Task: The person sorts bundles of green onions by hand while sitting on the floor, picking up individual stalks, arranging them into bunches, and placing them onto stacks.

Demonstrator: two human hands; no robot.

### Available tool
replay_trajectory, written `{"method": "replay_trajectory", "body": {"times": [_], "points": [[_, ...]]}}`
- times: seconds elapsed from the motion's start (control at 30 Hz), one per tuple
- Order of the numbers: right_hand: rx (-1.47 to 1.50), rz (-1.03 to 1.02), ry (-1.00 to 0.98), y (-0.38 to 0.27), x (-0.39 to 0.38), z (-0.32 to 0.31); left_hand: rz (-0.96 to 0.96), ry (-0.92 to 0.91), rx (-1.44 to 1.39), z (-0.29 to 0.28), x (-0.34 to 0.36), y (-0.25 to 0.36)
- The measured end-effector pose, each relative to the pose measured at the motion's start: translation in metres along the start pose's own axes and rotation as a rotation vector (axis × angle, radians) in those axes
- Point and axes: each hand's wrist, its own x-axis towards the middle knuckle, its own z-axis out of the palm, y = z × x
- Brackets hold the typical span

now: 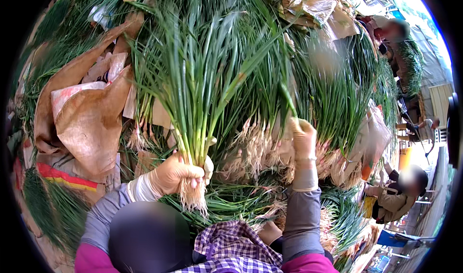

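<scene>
My left hand (176, 175), in a thin pale glove, is closed round the lower stems of a bunch of spring onions (198, 114). The bunch stands upright, its pale roots hanging below my fist and its long green leaves fanning out above. To the right, my gloved right hand (304, 135) is raised with its fingers pinched on a single green stalk (287, 98), which slants up and to the left. Behind both hands lie heaped spring onions (255, 140), roots toward me. More of them (226, 200) lie crosswise under my forearms.
Brown sacking (91, 126) is bunched at the left. Crumpled plastic and paper sheets (308, 5) lie at the back. Another pile of spring onions (337, 104) spreads to the right, where a person (398, 196) sits. Other people are farther off along the right side.
</scene>
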Motion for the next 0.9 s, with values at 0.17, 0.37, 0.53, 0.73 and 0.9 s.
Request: {"method": "replay_trajectory", "body": {"times": [0.17, 0.37, 0.53, 0.73, 0.9], "points": [[0.398, 0.142, -0.186, 0.003, -0.061, 0.019, -0.037, 0.031, -0.129, 0.004, 0.005, -0.012], [0.394, 0.168, -0.51, 0.002, -0.148, 0.082, -0.239, 0.043, -0.073, 0.004, 0.016, -0.038], [0.712, 0.337, -0.552, 0.002, -0.136, 0.092, -0.277, 0.099, -0.186, -0.001, 0.016, -0.048], [1.041, 0.436, -0.629, 0.007, -0.111, 0.095, -0.235, -0.014, -0.332, 0.007, 0.014, -0.04], [1.071, 0.414, -0.614, 0.01, -0.114, 0.098, -0.199, -0.179, -0.381, -0.003, 0.011, -0.04]]}}
